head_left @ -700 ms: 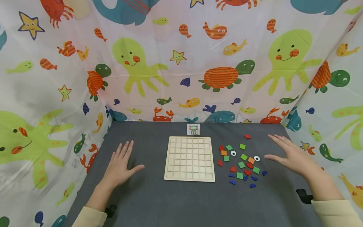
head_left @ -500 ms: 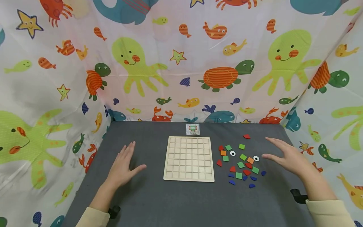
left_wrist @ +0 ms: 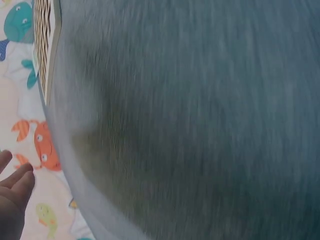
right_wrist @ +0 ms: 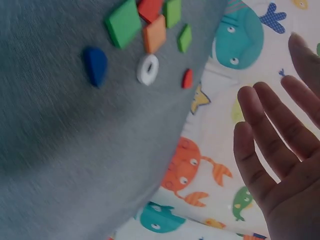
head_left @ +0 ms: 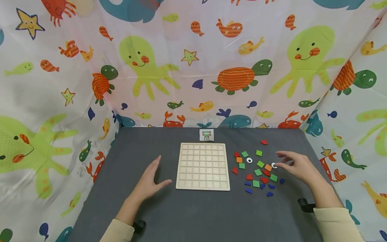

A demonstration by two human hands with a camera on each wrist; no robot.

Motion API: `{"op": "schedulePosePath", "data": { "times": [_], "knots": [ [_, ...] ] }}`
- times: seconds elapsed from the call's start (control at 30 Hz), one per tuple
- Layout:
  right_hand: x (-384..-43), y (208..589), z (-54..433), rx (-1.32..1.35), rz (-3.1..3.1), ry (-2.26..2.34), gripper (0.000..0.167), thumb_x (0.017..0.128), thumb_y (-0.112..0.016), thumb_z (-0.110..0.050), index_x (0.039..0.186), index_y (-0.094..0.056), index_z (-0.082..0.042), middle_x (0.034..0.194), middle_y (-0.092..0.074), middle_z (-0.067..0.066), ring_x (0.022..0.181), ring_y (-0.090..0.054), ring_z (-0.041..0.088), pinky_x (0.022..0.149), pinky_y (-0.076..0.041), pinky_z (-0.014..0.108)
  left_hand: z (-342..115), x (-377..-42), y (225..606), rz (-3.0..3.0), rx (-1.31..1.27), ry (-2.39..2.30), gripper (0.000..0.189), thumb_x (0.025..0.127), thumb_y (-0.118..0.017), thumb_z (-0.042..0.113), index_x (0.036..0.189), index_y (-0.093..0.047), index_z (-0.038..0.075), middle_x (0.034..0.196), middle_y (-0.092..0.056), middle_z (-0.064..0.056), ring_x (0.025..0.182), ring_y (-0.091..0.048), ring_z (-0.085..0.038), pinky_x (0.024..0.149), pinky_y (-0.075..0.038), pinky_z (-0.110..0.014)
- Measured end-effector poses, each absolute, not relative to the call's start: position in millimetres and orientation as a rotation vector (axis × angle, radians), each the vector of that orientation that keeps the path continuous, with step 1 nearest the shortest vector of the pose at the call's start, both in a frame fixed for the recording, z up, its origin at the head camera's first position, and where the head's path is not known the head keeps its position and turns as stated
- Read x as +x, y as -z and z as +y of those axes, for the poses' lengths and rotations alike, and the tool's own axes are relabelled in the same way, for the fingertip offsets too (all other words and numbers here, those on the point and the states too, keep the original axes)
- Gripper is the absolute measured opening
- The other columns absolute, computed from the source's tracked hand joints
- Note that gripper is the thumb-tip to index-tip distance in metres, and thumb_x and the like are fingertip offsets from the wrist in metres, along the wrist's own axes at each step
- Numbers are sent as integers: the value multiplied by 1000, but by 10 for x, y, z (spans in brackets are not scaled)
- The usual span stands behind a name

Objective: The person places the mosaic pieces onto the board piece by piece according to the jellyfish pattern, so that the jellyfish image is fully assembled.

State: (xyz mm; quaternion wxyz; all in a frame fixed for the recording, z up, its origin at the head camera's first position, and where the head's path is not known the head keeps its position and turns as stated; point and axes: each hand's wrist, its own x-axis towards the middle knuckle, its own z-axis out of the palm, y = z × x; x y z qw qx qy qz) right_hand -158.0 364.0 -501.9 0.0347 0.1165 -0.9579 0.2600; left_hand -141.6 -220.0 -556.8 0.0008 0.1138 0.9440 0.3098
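A pale wooden grid board [head_left: 203,166] with square cells lies flat in the middle of the grey table. My left hand [head_left: 148,183] hovers left of it, fingers straight and thumb spread, holding nothing. To the right of the board lie scattered pieces: green squares [head_left: 256,184], red pieces [head_left: 249,176], orange squares [head_left: 239,160], blue half-rounds [head_left: 270,194] and white rings [head_left: 249,160]. My right hand [head_left: 297,166] is over the right side of these, its thumb tip overlapping one white ring in the head view. In the right wrist view that white ring [right_wrist: 148,69] lies on the cloth, apart from the loosely bent fingers.
A small printed card [head_left: 207,134] with a coloured figure lies behind the board. A white curtain [head_left: 187,77] with sea animals stands along the back and both sides of the grey table [head_left: 193,215]. Black straps [head_left: 306,205] are worn at the wrists.
Both hands have moved inward, the left toward the board and the right toward the pieces. The right fingers have bent a little more. The head view has tilted slightly down.
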Motion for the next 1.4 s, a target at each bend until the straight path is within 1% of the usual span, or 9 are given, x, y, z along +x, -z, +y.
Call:
{"op": "schedulePosePath", "data": {
  "times": [0.1,0.27,0.47,0.67,0.73,0.9,1.13,1.3,1.4],
  "knots": [
    [-1590,5125,3611,339,-2994,-832,41,88,-80,-24,124,-69,-6,106,-73,14,89,-67,25,75,-58,38,-2085,-1401,5638,2907,370,-975,110,79,-82,53,163,-21,17,166,-29,-9,151,-29,-35,118,-31,-59],
    [-1594,5283,3582,311,-3057,-886,37,90,-79,-20,122,-70,-5,104,-73,12,89,-67,24,72,-57,32,-1905,-1414,5713,2845,395,-952,108,78,-85,46,162,-25,14,165,-31,-9,151,-30,-34,117,-32,-58],
    [-1580,5452,3530,289,-3074,-920,29,88,-79,-20,113,-74,-7,97,-73,4,86,-67,22,70,-55,31,-1793,-1424,5795,2814,395,-908,109,78,-85,50,162,-25,14,165,-30,-9,152,-27,-34,119,-30,-55],
    [-1570,5590,3451,304,-3108,-973,30,86,-82,-21,111,-74,-8,95,-72,0,84,-64,15,73,-54,30,-1732,-1438,5872,2817,409,-868,109,76,-86,49,161,-27,12,163,-33,-12,151,-29,-37,118,-32,-56],
    [-1564,5621,3430,324,-3130,-988,28,85,-83,-18,109,-74,-8,93,-72,0,82,-63,14,72,-53,30,-1715,-1444,5890,2823,397,-845,109,76,-86,48,161,-28,13,163,-34,-12,151,-29,-36,118,-32,-55],
    [-1535,5676,3395,352,-3185,-968,23,82,-83,-8,104,-76,-11,90,-69,0,80,-59,14,71,-50,31,-1679,-1450,5936,2865,385,-768,109,74,-87,49,159,-32,8,160,-38,-15,150,-32,-37,115,-36,-56],
    [-1511,5683,3348,365,-3225,-984,29,81,-81,-5,109,-76,-12,87,-62,1,80,-54,18,70,-46,35,-1621,-1450,5970,2924,354,-629,105,74,-87,49,156,-38,5,157,-43,-13,149,-33,-35,113,-39,-53],
    [-1530,5690,3329,415,-3246,-977,29,82,-81,-6,109,-75,-12,86,-61,0,78,-51,15,68,-44,31,-1596,-1454,5959,2937,374,-583,102,75,-87,46,155,-39,5,157,-43,-14,148,-33,-37,112,-40,-53],
    [-1541,5704,3326,436,-3248,-955,28,82,-83,-8,109,-76,-12,87,-63,-2,77,-51,11,67,-45,29,-1595,-1447,5955,2934,383,-591,103,75,-86,48,155,-39,4,157,-42,-14,148,-32,-37,111,-40,-54]
  ]
}}
